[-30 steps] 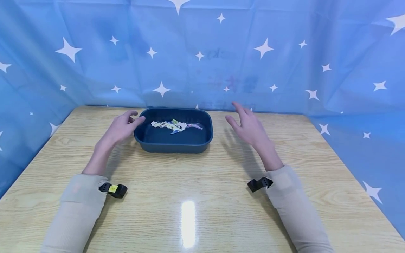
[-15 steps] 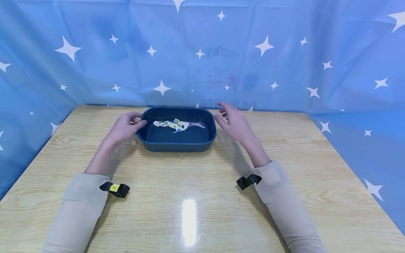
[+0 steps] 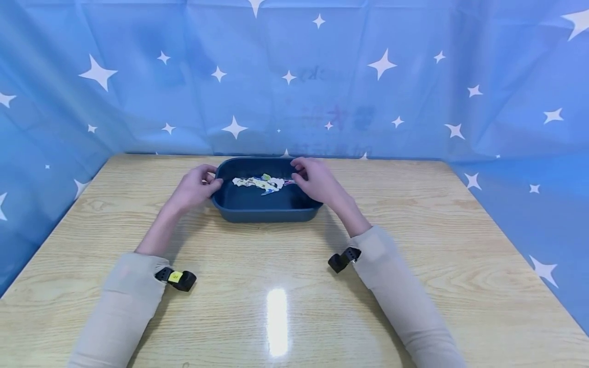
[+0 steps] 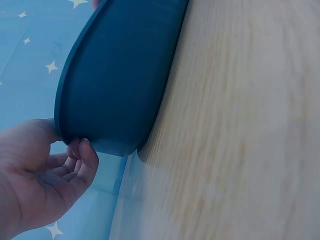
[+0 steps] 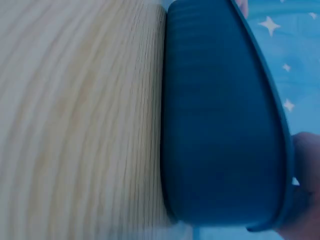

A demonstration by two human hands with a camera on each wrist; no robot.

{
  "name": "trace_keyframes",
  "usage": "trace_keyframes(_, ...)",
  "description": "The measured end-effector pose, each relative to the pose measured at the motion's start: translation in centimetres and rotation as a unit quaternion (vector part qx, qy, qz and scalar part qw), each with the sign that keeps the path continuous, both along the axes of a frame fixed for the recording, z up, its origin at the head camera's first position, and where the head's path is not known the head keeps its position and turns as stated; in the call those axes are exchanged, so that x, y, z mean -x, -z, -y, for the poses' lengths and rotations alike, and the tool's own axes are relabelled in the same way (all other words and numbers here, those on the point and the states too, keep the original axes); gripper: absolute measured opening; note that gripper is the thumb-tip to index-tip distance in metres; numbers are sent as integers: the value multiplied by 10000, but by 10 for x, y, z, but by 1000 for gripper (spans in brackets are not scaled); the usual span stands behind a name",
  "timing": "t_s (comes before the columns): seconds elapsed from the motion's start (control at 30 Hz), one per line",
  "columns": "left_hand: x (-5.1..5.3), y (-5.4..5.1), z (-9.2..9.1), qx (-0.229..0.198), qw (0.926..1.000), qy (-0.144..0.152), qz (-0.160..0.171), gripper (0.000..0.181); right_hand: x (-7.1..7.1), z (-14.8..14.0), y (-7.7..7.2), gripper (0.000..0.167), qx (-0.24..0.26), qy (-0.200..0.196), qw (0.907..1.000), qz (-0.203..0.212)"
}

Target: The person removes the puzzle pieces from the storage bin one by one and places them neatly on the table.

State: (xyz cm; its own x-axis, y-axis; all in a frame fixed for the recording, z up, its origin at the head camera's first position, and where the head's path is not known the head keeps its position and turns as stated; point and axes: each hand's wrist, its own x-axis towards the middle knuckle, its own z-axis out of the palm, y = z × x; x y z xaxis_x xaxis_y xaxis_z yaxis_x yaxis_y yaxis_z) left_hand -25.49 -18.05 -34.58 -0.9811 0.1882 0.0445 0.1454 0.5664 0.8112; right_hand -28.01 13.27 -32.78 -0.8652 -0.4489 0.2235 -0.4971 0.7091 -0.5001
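A dark blue rectangular tub (image 3: 267, 215) with rounded corners stands at the back of the wooden table. Inside lies a cluster of flat-looking white, yellow-green and blue patterned pieces (image 3: 262, 184); their kind is unclear. My left hand (image 3: 190, 189) grips the tub's left end, the thumb over the rim and the curled fingertips (image 4: 86, 145) against the wall in the left wrist view. My right hand (image 3: 319, 180) is over the tub's right end, its fingers loosely bent and nothing visible between them. It covers part of the right rim and the pink end of the pieces.
A blue curtain with white stars (image 3: 294, 102) hangs directly behind the table (image 3: 285, 266) and along both sides. Black wrist cameras, left (image 3: 177, 278) and right (image 3: 344, 259), stick out inward from the sleeves.
My right hand has moved left, from beside the tub to over its right end. The tub has slid right with my left hand, which has closed on its left end.
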Motion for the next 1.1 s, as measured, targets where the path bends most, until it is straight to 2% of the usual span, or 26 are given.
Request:
trace_keyframes(0.23,1,1,-5,-71,9999,7,83,41,13,12,1,38,-487,211,9964,666)
trace_keyframes(0.4,1,2,-5,2,9999,-66,116,42,16,20,8,39,-1227,424,9889,717)
trace_keyframes(0.6,1,3,-5,37,9999,-62,97,42,13,28,16,40,-2170,795,9711,595)
trace_keyframes(0.83,-1,2,-3,55,9999,-96,133,43,11,30,15,37,-2309,705,9683,633)
trace_keyframes(1.1,0,5,-7,-59,9999,16,102,42,9,26,11,24,-2329,742,9638,1064)
